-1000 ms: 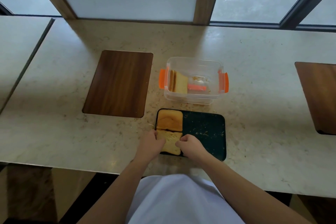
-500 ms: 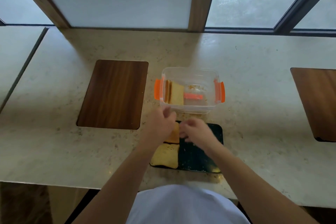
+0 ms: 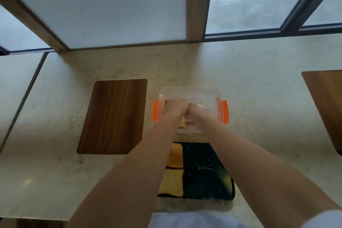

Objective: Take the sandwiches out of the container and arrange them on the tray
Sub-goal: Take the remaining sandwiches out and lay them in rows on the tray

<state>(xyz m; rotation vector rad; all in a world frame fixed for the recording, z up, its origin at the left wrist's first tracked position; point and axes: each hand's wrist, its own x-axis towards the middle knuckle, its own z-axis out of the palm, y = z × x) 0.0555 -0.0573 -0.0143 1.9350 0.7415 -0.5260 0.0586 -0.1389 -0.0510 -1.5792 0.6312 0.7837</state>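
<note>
Now both hands, left and right, reach into the container for a sandwich under my fingers; grip hidden, cannot tell. Two sandwiches fill the tray column nearer me, keeping one column free.

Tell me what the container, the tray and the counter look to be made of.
Container: clear, glossy plastic, see-through walls, with orange plastic-looking latches.
Tray: dark, smooth and slightly shiny with a raised rim; plastic or coated metal, cannot tell which.
Counter: pale, speckled and veined, with a polished sheen; stone or a stone-look surface, with a wood-grain inset.
</note>
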